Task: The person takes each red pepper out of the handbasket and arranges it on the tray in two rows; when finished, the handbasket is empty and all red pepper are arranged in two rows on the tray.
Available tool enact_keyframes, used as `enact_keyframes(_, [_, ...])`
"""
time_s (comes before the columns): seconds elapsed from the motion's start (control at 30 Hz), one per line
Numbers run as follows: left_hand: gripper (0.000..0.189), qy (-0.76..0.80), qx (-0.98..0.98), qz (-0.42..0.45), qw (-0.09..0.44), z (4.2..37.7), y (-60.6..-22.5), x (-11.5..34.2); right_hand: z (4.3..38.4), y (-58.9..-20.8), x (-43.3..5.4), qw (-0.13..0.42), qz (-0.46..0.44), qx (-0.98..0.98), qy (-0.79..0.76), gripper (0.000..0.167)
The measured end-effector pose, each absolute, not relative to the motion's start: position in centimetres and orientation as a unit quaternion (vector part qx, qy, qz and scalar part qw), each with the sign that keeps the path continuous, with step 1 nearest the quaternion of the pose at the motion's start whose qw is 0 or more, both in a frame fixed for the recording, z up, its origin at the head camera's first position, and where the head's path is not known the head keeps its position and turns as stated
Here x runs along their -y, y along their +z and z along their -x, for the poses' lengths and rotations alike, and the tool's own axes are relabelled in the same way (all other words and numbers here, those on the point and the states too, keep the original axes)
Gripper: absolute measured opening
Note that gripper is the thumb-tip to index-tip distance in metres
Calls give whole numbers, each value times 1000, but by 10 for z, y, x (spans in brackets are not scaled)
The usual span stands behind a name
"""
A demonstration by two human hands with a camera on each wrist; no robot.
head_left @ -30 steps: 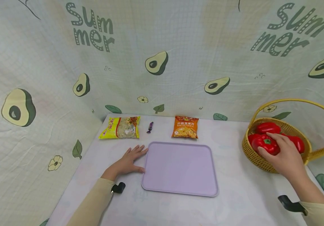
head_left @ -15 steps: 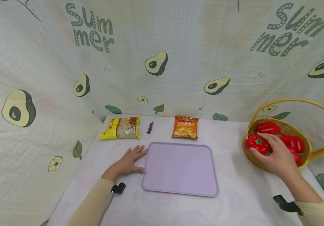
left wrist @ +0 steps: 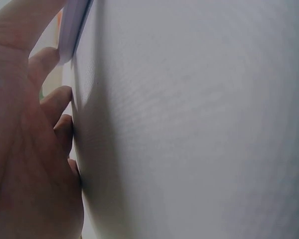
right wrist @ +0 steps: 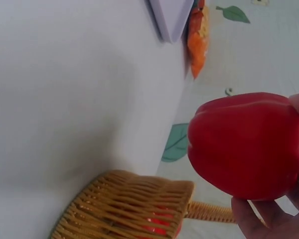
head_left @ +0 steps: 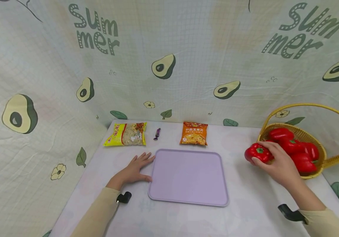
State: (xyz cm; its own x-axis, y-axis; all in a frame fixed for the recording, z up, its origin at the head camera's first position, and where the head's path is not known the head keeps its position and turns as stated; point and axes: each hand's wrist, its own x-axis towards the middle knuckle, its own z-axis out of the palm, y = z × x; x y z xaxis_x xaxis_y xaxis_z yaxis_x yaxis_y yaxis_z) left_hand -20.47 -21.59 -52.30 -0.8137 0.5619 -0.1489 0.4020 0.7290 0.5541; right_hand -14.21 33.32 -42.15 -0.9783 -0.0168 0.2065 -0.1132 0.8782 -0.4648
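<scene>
A red bell pepper [head_left: 257,153] with a green stem is gripped between the thumb and fingers of my right hand [head_left: 280,164]. It hangs in the air just left of the wicker basket [head_left: 268,169]; the right wrist view shows the pepper [right wrist: 249,144] above the table. More red peppers [head_left: 301,151] lie inside the basket. My left hand [head_left: 133,169] rests with spread fingers at the left edge of a flat lilac tray [head_left: 188,177], thumb and index fingertip right at its rim. In the left wrist view the tray's edge [left wrist: 72,30] shows beyond the left hand's fingers.
Behind the tray lie a yellow snack bag [head_left: 126,134], a small purple wrapped candy [head_left: 157,134] and an orange chip packet [head_left: 194,133]. The basket's tall arched handle [head_left: 311,105] leans out to the right. A printed cloth [head_left: 187,39] hangs as a backdrop behind the white table.
My right hand has lifted the bell pepper out of the basket and carried it left past the rim, uncovering the peppers beneath. The left hand and the tray have stayed put.
</scene>
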Motion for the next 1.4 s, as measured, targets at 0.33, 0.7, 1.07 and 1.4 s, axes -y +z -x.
enact_keyframes(0.33, [102, 261, -916, -266, 149, 206, -526, 216, 144, -429, -318, 90, -47, 961, 258, 83])
enact_keyframes(0.7, [102, 261, -916, -266, 150, 204, -524, 216, 150, -436, -298, 101, -89, 952, 274, 74])
enact_keyframes(1.07, [102, 263, -915, -267, 147, 204, -524, 216, 154, -444, -279, 97, -103, 947, 288, 65])
enact_keyframes(1.4, [101, 266, -916, -261, 151, 203, -522, 215, 160, -451, -262, 71, -107, 945, 302, 66])
